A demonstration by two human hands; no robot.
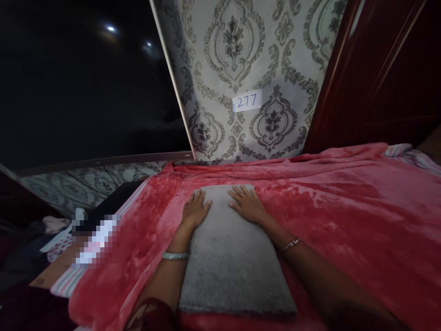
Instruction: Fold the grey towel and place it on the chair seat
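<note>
Two bare forearms [324, 278] enter at the lower edge of the frame and extend toward the centre. Between them, at lower centre, a grey, plush-textured, roughly rectangular cloth [234, 262] lies flat, its narrower end toward the middle of the frame. Left hand [196, 209]: palm down, open, fingers extended, resting on the upper left part of the cloth; a pale green rigid bangle [175, 255] encircles the wrist. Right hand [247, 204]: palm down, open, fingers spread, resting on the upper right corner area; a thin silver-coloured bracelet [291, 244] encircles the wrist. Neither hand grips the cloth. Supporting surface: a red and pink plush blanket [347, 230], extending to the right edge. At upper centre, a white rectangular label [247, 100] marked "277" is on grey damask-patterned wallpaper [237, 55]. A large black glossy screen [86, 92] occupies the upper left; a dark red polished panel [382, 69] occupies the upper right.
</note>
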